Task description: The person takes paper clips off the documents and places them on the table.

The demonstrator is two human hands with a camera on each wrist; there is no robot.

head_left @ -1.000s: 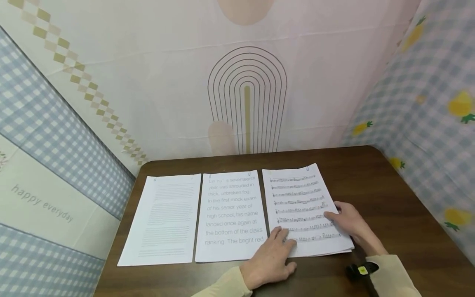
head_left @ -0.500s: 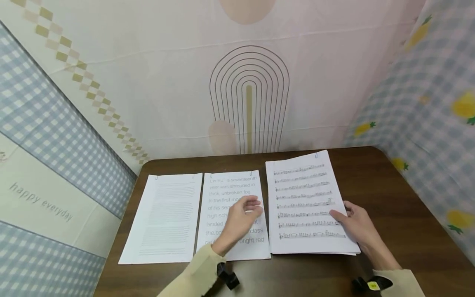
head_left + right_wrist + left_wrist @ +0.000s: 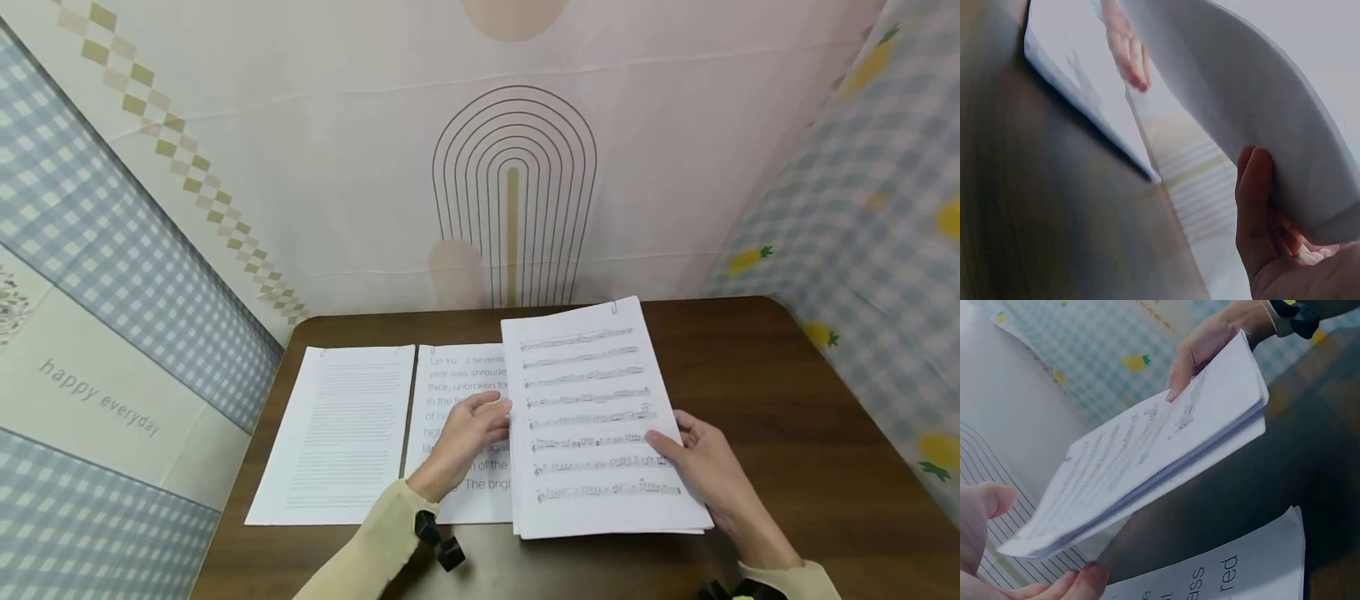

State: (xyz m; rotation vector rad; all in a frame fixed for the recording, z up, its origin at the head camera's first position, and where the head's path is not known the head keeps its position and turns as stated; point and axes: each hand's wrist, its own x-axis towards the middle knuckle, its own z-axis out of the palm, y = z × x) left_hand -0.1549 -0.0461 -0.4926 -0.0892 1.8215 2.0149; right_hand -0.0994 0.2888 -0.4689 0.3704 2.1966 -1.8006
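Note:
My right hand (image 3: 708, 471) grips the right edge of a clipped stack of sheet music (image 3: 588, 417), thumb on top and fingers beneath. Lifted off the table, the stack tilts in the left wrist view, and its sheets part slightly along the edge. A paper clip (image 3: 614, 307) shows at its top. Near the stack's left edge is my left hand (image 3: 465, 433), thumb and fingers apart around a corner, with no firm hold visible in the left wrist view. Under that hand lies a large-print English text (image 3: 468, 508), partly covered by the music.
A clipped stack of small-print pages (image 3: 345, 433) lies at the left of the brown wooden table (image 3: 795, 467). A patterned cloth (image 3: 360, 167) hangs behind the table, with checked cloths on both sides.
The left hand has left the sheet music, risen over the large-print text and come back to the stack's left edge. The right hand has lifted the sheet music and shifted it left.

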